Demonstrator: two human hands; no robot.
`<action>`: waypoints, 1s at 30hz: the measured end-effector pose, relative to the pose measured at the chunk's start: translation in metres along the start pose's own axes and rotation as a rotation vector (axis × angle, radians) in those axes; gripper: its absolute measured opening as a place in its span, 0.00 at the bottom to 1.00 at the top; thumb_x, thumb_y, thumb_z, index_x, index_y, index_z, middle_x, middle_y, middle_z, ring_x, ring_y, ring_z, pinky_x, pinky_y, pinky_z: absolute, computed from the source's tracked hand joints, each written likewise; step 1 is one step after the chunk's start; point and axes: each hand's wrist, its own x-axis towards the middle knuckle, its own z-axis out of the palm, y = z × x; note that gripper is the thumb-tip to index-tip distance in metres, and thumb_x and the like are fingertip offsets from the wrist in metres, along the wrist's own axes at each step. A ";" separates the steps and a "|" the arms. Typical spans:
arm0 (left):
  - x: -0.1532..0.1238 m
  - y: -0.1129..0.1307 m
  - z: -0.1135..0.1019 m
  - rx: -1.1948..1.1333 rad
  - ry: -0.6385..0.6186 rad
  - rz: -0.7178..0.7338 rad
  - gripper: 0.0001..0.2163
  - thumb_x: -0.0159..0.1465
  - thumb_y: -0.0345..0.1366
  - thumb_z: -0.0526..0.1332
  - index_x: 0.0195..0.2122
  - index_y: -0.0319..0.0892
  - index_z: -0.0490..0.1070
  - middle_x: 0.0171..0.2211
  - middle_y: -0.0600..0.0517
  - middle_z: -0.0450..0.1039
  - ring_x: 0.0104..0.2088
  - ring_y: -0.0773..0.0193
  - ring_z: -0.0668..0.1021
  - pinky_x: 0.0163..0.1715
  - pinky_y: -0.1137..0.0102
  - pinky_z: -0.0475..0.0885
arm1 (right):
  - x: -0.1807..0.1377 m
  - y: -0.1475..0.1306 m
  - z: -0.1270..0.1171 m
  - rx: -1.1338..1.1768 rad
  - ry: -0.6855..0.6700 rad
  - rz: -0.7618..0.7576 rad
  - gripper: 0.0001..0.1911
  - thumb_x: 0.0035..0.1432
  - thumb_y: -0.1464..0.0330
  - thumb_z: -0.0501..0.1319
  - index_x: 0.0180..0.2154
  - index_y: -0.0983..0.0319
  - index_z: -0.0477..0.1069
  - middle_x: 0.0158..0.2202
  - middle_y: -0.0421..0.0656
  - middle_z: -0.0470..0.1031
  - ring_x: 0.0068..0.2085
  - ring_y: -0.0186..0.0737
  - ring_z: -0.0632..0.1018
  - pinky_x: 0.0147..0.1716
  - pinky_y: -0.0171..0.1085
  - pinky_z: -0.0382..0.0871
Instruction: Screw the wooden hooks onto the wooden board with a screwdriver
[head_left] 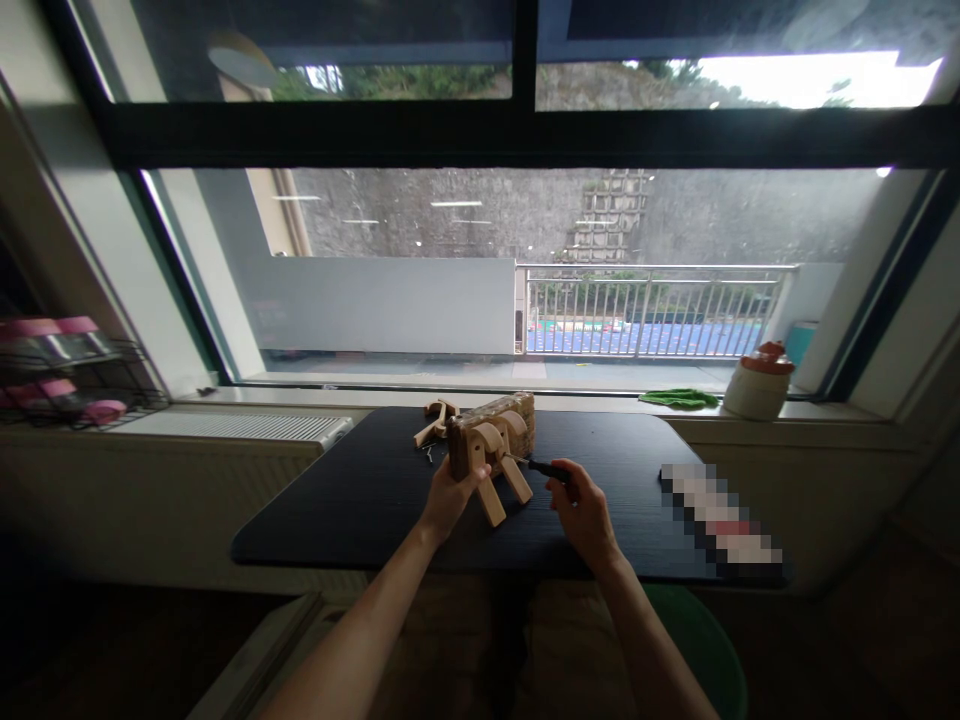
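A wooden animal model [491, 437] with two pale legs stands tilted on the black table [360, 500]. My left hand [448, 497] grips its near end from below, fingers closed on the wood. My right hand [579, 505] is closed round a small screwdriver [541, 467] with a black handle. The screwdriver's thin shaft points left and its tip touches the model's side near a leg. Loose wooden pieces [436, 418] and a few small screws lie on the table just left of the model.
A blurred-out flat item [720, 520] lies at the table's right end. On the window sill are a green cloth [679, 398] and a white jar with an orange lid [759, 382]. A wire rack with pink-lidded containers [64, 375] stands at far left. A green stool [701, 645] sits below right.
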 end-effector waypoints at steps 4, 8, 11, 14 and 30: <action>0.000 0.000 0.000 -0.009 0.001 -0.006 0.20 0.48 0.43 0.66 0.40 0.39 0.70 0.37 0.49 0.75 0.39 0.56 0.76 0.40 0.64 0.69 | 0.000 0.001 0.000 0.002 -0.001 0.015 0.15 0.57 0.64 0.55 0.46 0.60 0.66 0.28 0.40 0.74 0.22 0.31 0.71 0.26 0.33 0.68; -0.001 0.001 0.001 -0.012 0.005 -0.007 0.20 0.48 0.43 0.66 0.40 0.39 0.71 0.37 0.49 0.75 0.39 0.56 0.76 0.39 0.64 0.69 | 0.000 0.001 0.000 0.004 -0.001 0.026 0.15 0.57 0.63 0.55 0.46 0.61 0.66 0.27 0.40 0.74 0.23 0.32 0.72 0.25 0.32 0.68; -0.001 0.001 0.000 -0.008 0.001 -0.001 0.20 0.48 0.43 0.65 0.41 0.39 0.70 0.39 0.48 0.75 0.40 0.56 0.75 0.40 0.64 0.69 | 0.000 0.001 0.000 0.001 0.000 0.034 0.15 0.58 0.62 0.54 0.45 0.61 0.66 0.26 0.40 0.74 0.23 0.32 0.72 0.25 0.32 0.68; -0.001 0.000 0.000 0.002 -0.002 0.002 0.19 0.49 0.42 0.65 0.41 0.39 0.70 0.38 0.48 0.75 0.40 0.56 0.75 0.41 0.64 0.68 | 0.000 0.002 0.000 -0.011 0.010 0.038 0.15 0.58 0.61 0.54 0.44 0.62 0.66 0.24 0.39 0.73 0.22 0.32 0.72 0.24 0.32 0.67; 0.000 0.002 0.000 0.002 0.000 0.006 0.19 0.48 0.42 0.66 0.40 0.39 0.71 0.39 0.48 0.75 0.41 0.55 0.75 0.42 0.64 0.68 | 0.001 -0.004 -0.002 -0.054 0.040 -0.050 0.14 0.54 0.65 0.56 0.43 0.61 0.68 0.25 0.38 0.68 0.24 0.31 0.67 0.27 0.32 0.66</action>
